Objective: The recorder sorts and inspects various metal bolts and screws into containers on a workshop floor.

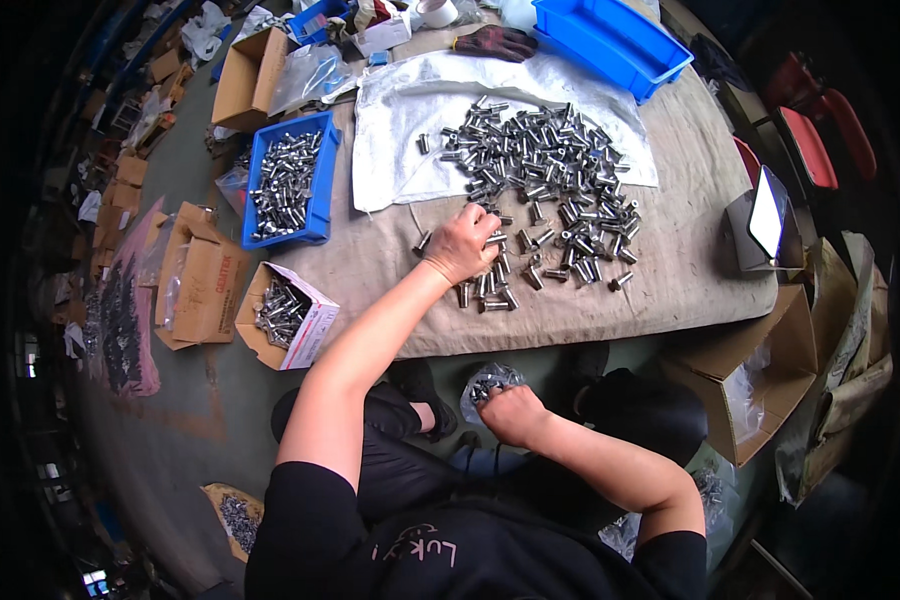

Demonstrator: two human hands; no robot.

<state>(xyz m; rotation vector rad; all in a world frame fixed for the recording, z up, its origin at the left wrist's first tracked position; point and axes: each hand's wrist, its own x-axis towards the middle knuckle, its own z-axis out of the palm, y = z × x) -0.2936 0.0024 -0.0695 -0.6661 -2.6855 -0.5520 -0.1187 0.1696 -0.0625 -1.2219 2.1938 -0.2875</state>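
Observation:
Many loose metal bolts (545, 150) lie heaped on a cloth-covered table, partly on a white sheet (400, 150). My left hand (462, 243) is down at the near left edge of the heap. Its fingers curl closed around a bolt (495, 239), and the fingertips are partly hidden. Below the table's front edge, between my knees, hangs a clear plastic bag (470, 402) with small metal pieces in it. My right hand (513, 415) is closed at the bag's near side, gripping it; the fingertips are hidden behind the hand.
Left of the cloth stand a blue bin (326, 195) of bolts and an open carton (315, 318) of bolts. At the far right is an empty blue tray (610, 45), near a dark glove (495, 42). A phone-like screen (767, 215) and a cardboard box (745, 365) are at the right.

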